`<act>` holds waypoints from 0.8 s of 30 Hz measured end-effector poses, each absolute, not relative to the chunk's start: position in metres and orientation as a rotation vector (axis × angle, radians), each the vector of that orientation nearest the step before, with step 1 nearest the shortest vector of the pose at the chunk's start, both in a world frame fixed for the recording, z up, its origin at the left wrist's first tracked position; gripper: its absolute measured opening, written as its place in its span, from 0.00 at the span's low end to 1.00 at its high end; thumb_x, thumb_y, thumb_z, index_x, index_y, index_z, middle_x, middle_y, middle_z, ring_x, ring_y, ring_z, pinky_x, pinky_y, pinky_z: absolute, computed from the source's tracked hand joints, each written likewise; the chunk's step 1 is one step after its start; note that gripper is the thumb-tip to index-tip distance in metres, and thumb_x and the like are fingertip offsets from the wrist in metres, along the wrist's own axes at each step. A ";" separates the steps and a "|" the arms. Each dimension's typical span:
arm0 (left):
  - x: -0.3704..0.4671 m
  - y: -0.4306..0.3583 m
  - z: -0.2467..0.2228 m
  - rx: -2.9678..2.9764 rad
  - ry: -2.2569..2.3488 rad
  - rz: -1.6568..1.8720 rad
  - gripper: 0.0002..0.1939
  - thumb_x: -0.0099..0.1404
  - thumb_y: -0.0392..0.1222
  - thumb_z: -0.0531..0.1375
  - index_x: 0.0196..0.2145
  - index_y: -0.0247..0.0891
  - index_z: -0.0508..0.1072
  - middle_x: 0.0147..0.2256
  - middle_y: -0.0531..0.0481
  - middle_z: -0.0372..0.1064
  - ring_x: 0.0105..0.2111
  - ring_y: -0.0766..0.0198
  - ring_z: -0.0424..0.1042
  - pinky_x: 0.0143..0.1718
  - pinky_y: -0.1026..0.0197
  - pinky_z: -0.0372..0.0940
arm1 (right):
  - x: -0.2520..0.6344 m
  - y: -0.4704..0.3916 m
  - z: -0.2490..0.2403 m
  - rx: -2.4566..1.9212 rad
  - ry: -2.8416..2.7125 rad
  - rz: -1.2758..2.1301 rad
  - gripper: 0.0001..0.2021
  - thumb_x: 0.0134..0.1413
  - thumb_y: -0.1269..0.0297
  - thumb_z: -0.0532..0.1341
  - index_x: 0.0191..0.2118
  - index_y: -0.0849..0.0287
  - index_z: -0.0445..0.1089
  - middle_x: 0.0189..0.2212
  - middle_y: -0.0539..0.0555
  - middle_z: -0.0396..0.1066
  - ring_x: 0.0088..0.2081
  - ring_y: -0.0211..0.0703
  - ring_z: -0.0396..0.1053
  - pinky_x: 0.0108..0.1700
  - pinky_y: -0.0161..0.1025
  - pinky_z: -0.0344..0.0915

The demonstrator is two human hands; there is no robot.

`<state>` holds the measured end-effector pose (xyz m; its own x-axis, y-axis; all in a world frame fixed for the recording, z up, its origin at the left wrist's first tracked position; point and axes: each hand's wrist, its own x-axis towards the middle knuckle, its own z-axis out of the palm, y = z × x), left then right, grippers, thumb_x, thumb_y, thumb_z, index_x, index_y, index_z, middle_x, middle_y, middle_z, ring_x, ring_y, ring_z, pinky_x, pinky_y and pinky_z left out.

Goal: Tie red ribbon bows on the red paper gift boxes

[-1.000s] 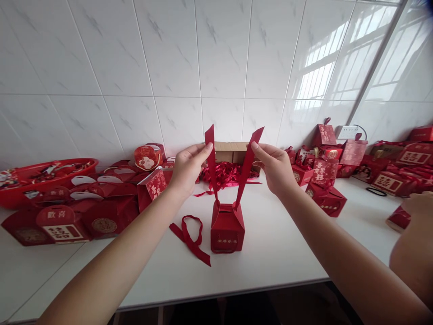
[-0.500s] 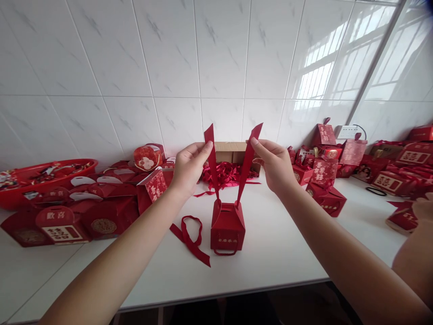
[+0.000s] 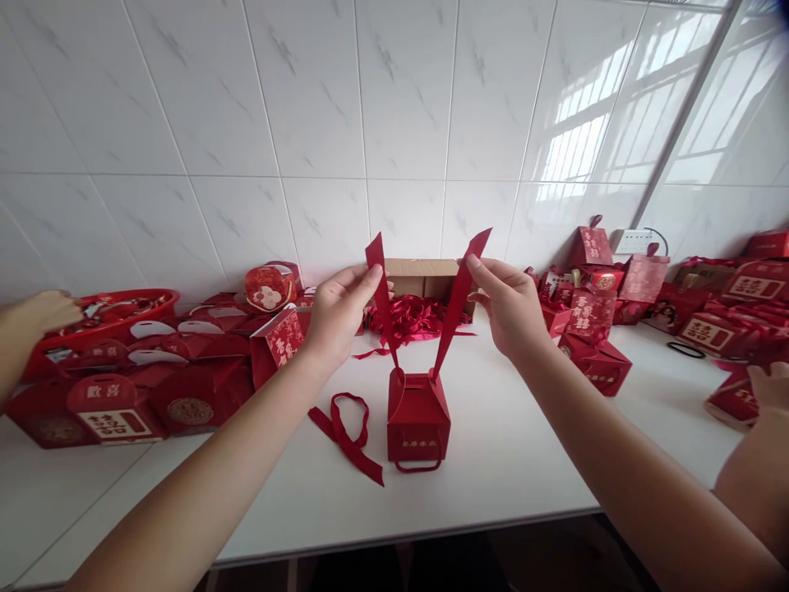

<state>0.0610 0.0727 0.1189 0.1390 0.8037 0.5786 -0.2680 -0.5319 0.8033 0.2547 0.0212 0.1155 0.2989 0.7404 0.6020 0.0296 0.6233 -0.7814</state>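
Note:
A small red gift box point(image 3: 419, 419) with gold lettering and a cord handle stands upright on the white table point(image 3: 493, 477). Red ribbon point(image 3: 454, 308) rises from the two sides of its top in a V. My left hand point(image 3: 342, 308) pinches the left end between thumb and fingers. The right end is pinched by my right hand point(image 3: 509, 300), and both tails stick up past my fingertips. Left of the box lies a loose red ribbon point(image 3: 351, 444), partly looped.
Behind the box, a cardboard box point(image 3: 412, 270) backs a heap of red ribbons point(image 3: 412, 319). Red gift boxes point(image 3: 191, 403) crowd the left, near a red basin point(image 3: 163, 302). More boxes point(image 3: 595, 362) stand right. Other people's hands show at left point(image 3: 46, 316) and right point(image 3: 770, 386).
My hands have moved slightly apart, spreading the ribbon ends wider. The gift box has shifted a little right and nearer. Another person's hand has appeared over the basin at left.

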 end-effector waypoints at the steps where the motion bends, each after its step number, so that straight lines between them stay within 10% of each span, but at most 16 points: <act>1: 0.060 0.073 0.119 1.534 0.531 1.528 0.14 0.55 0.51 0.64 0.32 0.36 0.74 0.30 0.49 0.73 0.31 0.63 0.73 0.33 0.61 0.67 | 0.255 0.021 0.115 -0.802 -1.190 0.536 0.12 0.50 0.52 0.63 0.29 0.55 0.74 0.28 0.50 0.72 0.30 0.37 0.67 0.32 0.36 0.63; 24: 0.065 0.060 0.119 1.805 0.583 1.109 0.18 0.55 0.47 0.65 0.39 0.41 0.63 0.20 0.55 0.69 0.22 0.65 0.69 0.28 0.61 0.64 | 0.235 0.012 0.110 -0.719 -1.639 0.865 0.10 0.51 0.59 0.63 0.38 0.57 0.75 0.29 0.51 0.74 0.33 0.39 0.71 0.38 0.39 0.69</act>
<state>0.0649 0.0600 0.1186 0.4842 0.7546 0.4429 -0.0628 -0.4749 0.8778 0.2346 0.0122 0.1095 -0.2208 0.8168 0.5330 0.0211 0.5504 -0.8346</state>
